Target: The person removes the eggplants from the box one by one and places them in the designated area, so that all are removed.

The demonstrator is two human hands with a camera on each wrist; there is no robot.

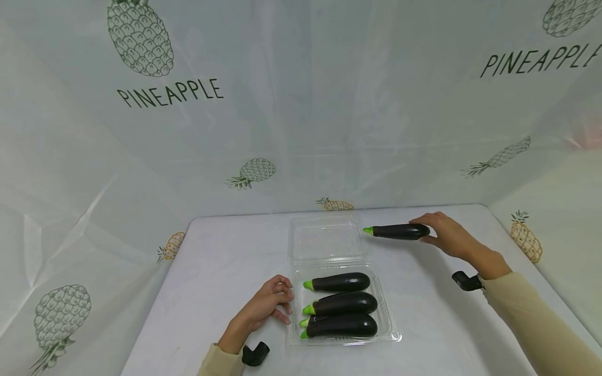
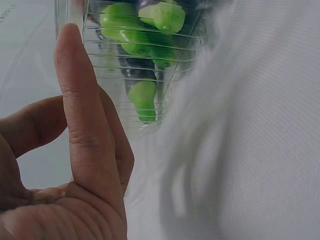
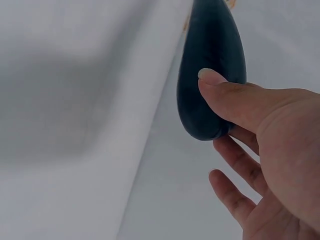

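Note:
My right hand (image 1: 449, 235) holds a dark eggplant (image 1: 400, 231) by its rounded end, its green tip pointing left. In the right wrist view the thumb (image 3: 235, 97) presses one side of the eggplant (image 3: 212, 55), with fingers behind it. Several more eggplants (image 1: 345, 303) lie side by side in a clear plastic clamshell container (image 1: 388, 313), green ends to the left. The left hand (image 1: 270, 303) rests at the container's left edge, fingers loosely bent. In the left wrist view one straight finger (image 2: 82, 115) reaches up to the ribbed container wall (image 2: 185, 47).
The container's clear lid (image 1: 326, 237) lies folded back behind it on the white-covered table (image 1: 235, 245). A pineapple-print cloth (image 1: 338, 115) hangs behind the table and down both sides. Black wrist cameras (image 1: 256, 354) are strapped to both wrists.

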